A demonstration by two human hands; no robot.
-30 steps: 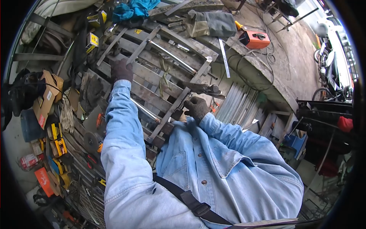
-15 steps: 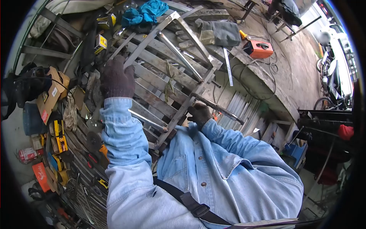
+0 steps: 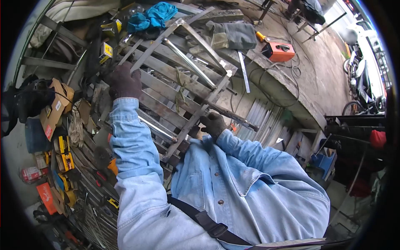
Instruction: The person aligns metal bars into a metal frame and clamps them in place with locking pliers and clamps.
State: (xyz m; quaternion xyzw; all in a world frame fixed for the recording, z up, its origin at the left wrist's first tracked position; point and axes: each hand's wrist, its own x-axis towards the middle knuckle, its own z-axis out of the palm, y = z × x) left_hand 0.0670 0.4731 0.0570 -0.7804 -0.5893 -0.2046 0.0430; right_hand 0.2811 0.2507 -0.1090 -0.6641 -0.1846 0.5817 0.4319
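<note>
A welded metal frame (image 3: 201,39) of square bars lies tilted over a slatted metal bench top (image 3: 166,85). My left hand (image 3: 125,81), in a dark knit glove, is closed around the frame's left-hand bar. Close to my chest, my right hand (image 3: 214,125), also gloved, has its fingers curled beside the frame's near bar; what they close on is hidden. A shiny round tube (image 3: 189,62) spans the frame's inside, and a second shiny tube (image 3: 156,127) lies nearer me. Past my right hand a dark, rough bar (image 3: 237,117) sticks out to the right.
Heavy grey work gloves (image 3: 233,36) and a blue cloth (image 3: 153,16) lie at the far side. A red metal box (image 3: 278,51) with cables stands on the ledge at right. Yellow-black boxes (image 3: 65,161), cardboard (image 3: 53,110) and many tools crowd the left.
The metal frame has shifted left in view, its far corner most. Both hands have moved slightly left, and the surroundings have shifted a little the same way.
</note>
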